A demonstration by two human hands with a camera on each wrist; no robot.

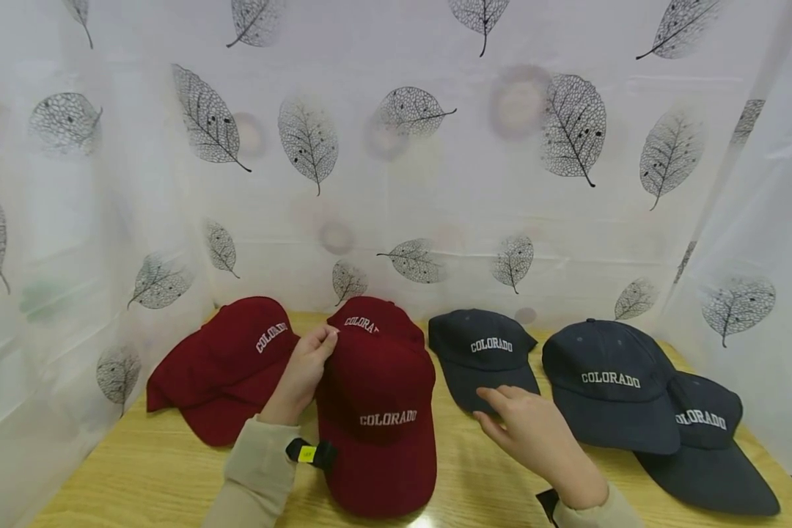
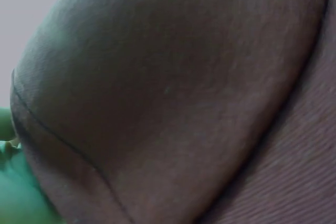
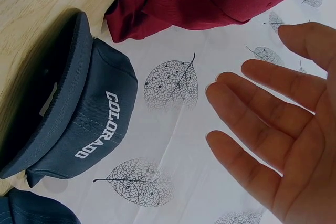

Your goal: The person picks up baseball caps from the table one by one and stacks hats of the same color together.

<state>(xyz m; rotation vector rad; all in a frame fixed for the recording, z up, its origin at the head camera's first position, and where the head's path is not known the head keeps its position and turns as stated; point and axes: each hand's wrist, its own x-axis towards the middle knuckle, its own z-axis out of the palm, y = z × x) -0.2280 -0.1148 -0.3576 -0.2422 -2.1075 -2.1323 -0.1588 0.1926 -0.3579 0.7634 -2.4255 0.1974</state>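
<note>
My left hand [image 1: 306, 367] pinches the upper left edge of a dark red baseball cap [image 1: 379, 381] lettered COLORADO, its brim pointing toward me. In the left wrist view this cap [image 2: 157, 93] fills most of the picture, and part of the hand shows at its edge. Behind it, partly covered, sits a second red cap [image 1: 396, 319]. My right hand [image 1: 534, 433] is held over the table with fingers extended and nothing in it. Nearest to it is a navy cap [image 1: 482, 359]; in the right wrist view the palm and spread fingers stand apart from that cap [image 3: 100, 114].
More red headwear [image 1: 231, 367], also lettered COLORADO, lies at the left. On the right, a larger navy cap [image 1: 610, 381] overlaps another navy cap [image 1: 699, 447] near the table's right edge. A leaf-printed curtain [image 1: 383, 205] encloses the wooden table [image 1: 138, 477] behind and at the sides.
</note>
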